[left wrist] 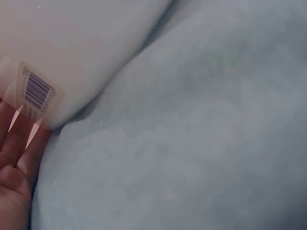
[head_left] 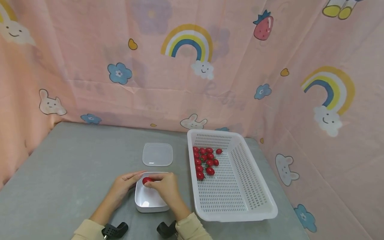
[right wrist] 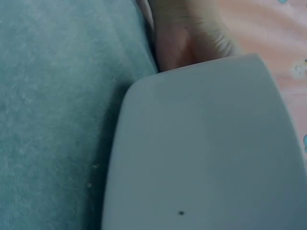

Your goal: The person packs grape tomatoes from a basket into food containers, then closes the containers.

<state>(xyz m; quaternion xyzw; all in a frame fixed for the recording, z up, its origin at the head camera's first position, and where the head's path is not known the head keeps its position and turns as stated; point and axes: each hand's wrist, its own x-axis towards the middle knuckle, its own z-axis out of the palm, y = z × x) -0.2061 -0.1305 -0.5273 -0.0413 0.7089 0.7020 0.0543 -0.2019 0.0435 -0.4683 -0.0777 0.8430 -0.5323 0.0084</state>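
In the head view, the right hand point(head_left: 166, 186) pinched a red tomato point(head_left: 146, 180) at the eleven o'clock part of the white box point(head_left: 151, 209); the left hand point(head_left: 121, 186) laid extended fingers along its ten o'clock. A lid point(head_left: 157, 155) lay at twelve, a basket point(head_left: 222, 195) with more tomatoes point(head_left: 210, 163) at three. In the left wrist view, straight fingers met the box at eight o'clock. In the right wrist view, the box hid the pinch

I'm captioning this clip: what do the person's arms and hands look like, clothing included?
The left hand and right hand wear no visible gloves. Plain beige sleeves cover the forearms up to the cuffs; a curved black device shows beside each cuff.
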